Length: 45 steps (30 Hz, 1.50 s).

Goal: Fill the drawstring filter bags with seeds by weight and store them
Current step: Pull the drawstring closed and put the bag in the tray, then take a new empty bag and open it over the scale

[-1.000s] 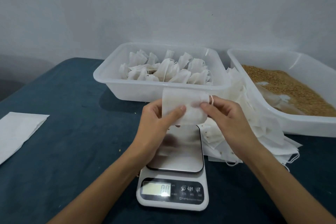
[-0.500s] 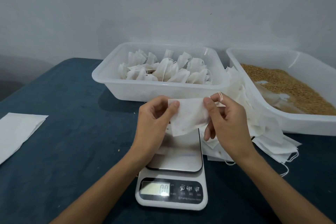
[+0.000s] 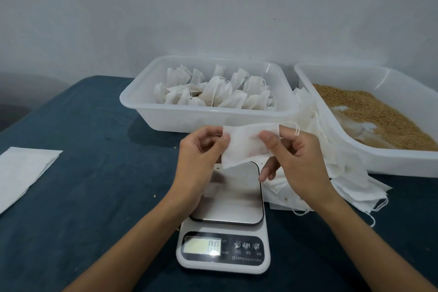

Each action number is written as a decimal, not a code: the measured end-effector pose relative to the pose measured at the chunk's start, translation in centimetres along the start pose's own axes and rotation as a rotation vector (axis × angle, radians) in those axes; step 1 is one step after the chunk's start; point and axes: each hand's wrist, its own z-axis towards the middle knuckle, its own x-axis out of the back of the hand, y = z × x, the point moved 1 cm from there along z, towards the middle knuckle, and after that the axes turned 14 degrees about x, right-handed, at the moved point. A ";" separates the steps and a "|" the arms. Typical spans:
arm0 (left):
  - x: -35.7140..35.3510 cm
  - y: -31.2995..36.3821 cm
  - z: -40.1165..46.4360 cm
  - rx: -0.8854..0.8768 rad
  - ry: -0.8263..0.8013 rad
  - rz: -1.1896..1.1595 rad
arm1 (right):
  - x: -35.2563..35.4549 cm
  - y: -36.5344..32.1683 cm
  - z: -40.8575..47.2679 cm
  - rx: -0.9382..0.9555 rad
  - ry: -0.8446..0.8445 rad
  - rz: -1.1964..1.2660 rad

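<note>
Both hands, L [image 3: 201, 149] & R [image 3: 296, 156], pinch empty filter bag [image 3: 246, 143] (flat) above scale [image 3: 225, 220].

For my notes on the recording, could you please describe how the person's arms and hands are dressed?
Both forearms are bare up to the frame edge, with no sleeves showing. The left hand and right hand wear no gloves, and no rings, watch or bracelets are visible.

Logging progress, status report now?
Both hands, left and right, pinch one empty bag above the scale. Scale bare. Nothing in the way.
</note>
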 end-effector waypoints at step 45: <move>-2.0 0.7 -2.4 -0.165 -0.260 0.440 | 0.2 -5.6 1.3 0.341 -0.294 -0.195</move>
